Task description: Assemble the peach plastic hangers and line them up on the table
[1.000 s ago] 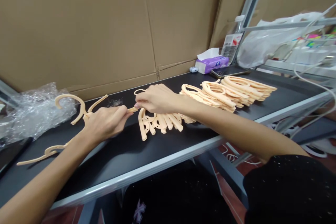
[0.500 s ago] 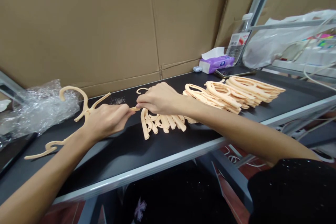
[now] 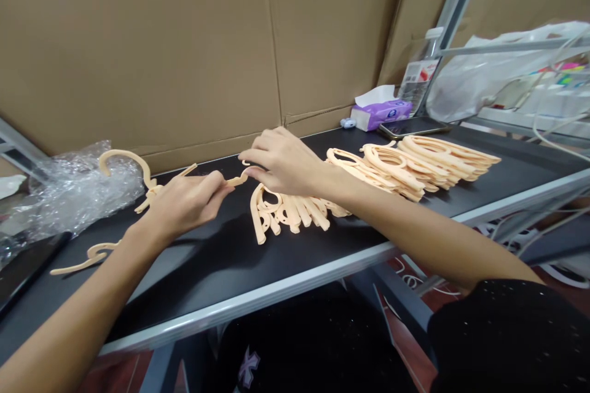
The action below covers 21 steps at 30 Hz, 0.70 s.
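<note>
My left hand is closed around the middle of a peach plastic hanger, whose hook rises at the left and whose arm end pokes out toward the right. My right hand pinches a small curved peach piece at that arm end, its other fingers spread. Just below my right hand lies a fanned pile of short peach hanger parts on the black table.
A long row of stacked peach hanger pieces lies to the right. Crumpled clear plastic wrap sits at the left. A phone, tissue pack and bottle stand at the back against a cardboard wall. White bag and cables far right.
My right hand has lifted off the parts pile and opened its fingers, keeping a pinch at the hanger's arm end. The hanger has tilted up a little in my left hand.
</note>
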{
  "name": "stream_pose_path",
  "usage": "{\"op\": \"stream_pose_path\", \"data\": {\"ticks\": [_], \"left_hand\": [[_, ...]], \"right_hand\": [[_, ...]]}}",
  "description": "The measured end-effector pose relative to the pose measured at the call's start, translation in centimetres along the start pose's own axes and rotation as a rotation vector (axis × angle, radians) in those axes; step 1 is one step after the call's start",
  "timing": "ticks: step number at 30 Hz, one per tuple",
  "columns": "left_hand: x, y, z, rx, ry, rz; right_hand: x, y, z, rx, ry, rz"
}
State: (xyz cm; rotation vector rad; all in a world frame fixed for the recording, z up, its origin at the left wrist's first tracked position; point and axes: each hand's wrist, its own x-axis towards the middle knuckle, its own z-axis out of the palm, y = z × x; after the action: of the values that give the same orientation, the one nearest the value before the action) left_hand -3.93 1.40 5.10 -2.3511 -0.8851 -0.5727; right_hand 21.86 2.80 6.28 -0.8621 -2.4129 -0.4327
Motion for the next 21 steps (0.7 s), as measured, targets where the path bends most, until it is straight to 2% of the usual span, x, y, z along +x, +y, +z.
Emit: {"op": "stream_pose_path", "data": {"ticks": [2, 4, 6, 11, 15, 21], "left_hand": [[-0.1, -0.3, 0.1, 0.021, -0.006, -0.042], [-0.2, -0.4, 0.1, 0.044, -0.016, -0.101], [-0.2, -0.3, -0.1, 0.059, -0.019, -0.158], [-0.2, 0.0, -0.4, 0.085, 0.010, -0.251], [0.0, 0.5, -0.2, 0.049, 0.076, -0.235], [0.2, 1.2, 0.4, 0.012, 0.088, -0.147]], "right_hand": [[-0.1, 0.2, 0.0, -0.040, 0.092, 0.023], [-0.1, 0.1, -0.4, -0.073, 0.122, 0.070], [-0.2, -0.2, -0.8, -0.066, 0.069, 0.109], [-0.1, -1.8, -1.2, -0.020, -0.181, 0.221], [0.2, -2.7, -1.1, 0.074, -0.272, 0.299], [0.2, -2.6, -0.9, 0.205, -0.227, 0.382]]}}
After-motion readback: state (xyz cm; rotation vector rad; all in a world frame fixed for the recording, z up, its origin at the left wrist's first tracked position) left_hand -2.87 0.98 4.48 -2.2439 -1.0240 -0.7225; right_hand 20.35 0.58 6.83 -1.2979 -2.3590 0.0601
